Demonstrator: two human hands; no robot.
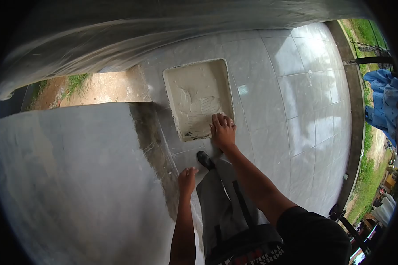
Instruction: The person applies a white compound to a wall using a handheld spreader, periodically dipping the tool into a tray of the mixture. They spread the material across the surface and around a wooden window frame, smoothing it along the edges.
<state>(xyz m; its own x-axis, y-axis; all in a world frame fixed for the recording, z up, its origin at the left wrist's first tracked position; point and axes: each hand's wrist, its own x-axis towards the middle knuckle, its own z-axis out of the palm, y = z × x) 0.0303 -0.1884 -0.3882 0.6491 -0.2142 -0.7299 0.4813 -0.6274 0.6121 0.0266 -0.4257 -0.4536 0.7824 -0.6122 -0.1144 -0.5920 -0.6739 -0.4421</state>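
Observation:
A shallow rectangular tray [229, 84] lies on the tiled floor, its bottom spread with off-white, wet-looking paste [197, 88] that carries ridged marks. At the tray's near right corner is my right hand [224, 131], its fingers curled over the rim and closed on it; the palm side is hidden. My left hand [187, 180] hangs lower and to the left, beside the rough edge of the wall. Its fingers are curled in, and no object shows in them.
A smooth grey wall [75, 176] with a rough, unfinished edge strip [150, 141] fills the left. Large grey tiles [274, 97] cover the floor. My shoe [205, 160] stands just below the tray. Beyond the floor's right kerb [358, 145] are grass and blue cloth [381, 104].

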